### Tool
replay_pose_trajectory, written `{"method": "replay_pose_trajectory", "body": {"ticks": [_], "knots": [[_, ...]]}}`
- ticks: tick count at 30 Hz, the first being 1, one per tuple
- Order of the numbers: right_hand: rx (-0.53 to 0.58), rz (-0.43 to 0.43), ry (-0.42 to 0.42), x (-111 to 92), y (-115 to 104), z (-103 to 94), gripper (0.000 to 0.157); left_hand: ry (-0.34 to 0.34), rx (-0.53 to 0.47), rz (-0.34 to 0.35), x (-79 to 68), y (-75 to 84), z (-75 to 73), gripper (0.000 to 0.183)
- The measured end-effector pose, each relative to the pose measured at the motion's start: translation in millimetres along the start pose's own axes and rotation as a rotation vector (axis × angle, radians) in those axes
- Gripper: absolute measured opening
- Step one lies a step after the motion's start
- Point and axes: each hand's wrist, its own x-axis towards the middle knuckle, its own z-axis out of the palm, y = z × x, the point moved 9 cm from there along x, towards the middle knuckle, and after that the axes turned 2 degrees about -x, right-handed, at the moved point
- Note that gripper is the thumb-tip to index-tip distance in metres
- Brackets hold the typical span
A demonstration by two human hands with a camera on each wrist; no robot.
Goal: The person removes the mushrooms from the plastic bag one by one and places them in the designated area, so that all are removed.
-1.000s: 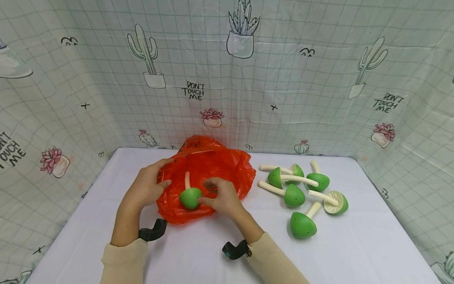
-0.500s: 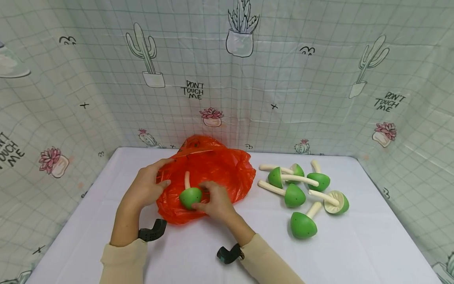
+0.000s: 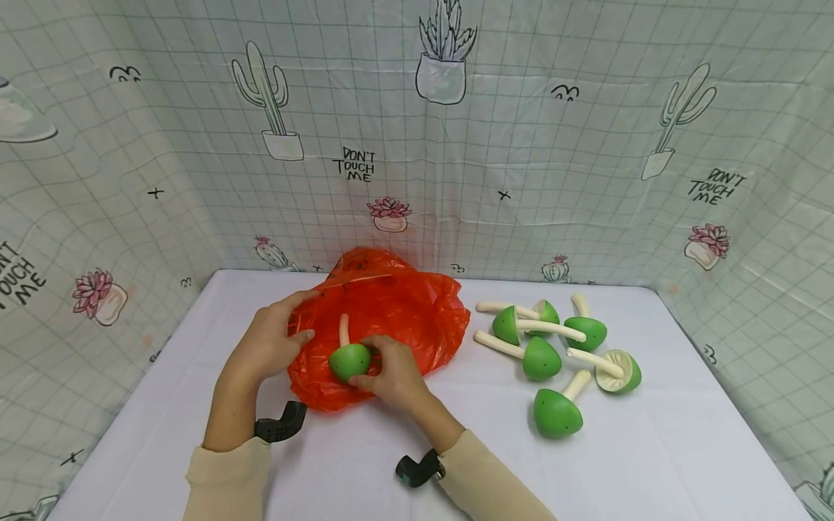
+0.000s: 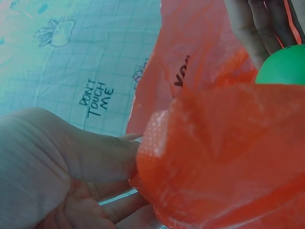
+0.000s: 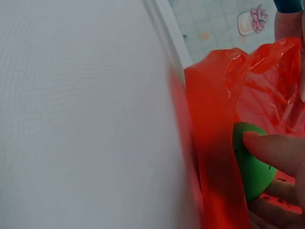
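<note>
A red plastic bag (image 3: 417, 297) lies spread at the back left of the table with its mouth open. My left hand (image 3: 274, 336) holds its left edge; in the left wrist view the thumb (image 4: 105, 155) and fingers pinch the film. Over the bag's front part is a toy mushroom (image 3: 350, 362) with a green cap and a pale stem pointing away from me. My right hand (image 3: 394, 373) grips that cap from the right. In the right wrist view the thumb presses the green cap (image 5: 255, 167), and the bag's wall hides part of it.
Several more green-capped mushrooms lie to the right, such as a front one (image 3: 557, 414) and one showing its cream underside (image 3: 617, 370). A white cloth covers the table (image 3: 677, 449). Behind stands a printed cactus curtain (image 3: 508, 145).
My right hand has moved left and closed round the mushroom's cap. The mushroom has hardly shifted. My left hand stays at the bag's edge.
</note>
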Motion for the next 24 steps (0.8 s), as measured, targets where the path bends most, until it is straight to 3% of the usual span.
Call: {"method": "replay_pose_trajectory", "body": {"ticks": [24], "knots": [[0.021, -0.046, 0.05, -2.7, -2.2, -3.3, 0.05, 0.0, 0.003, 0.018, -0.5, 2.9, -2.4, 0.061]]}}
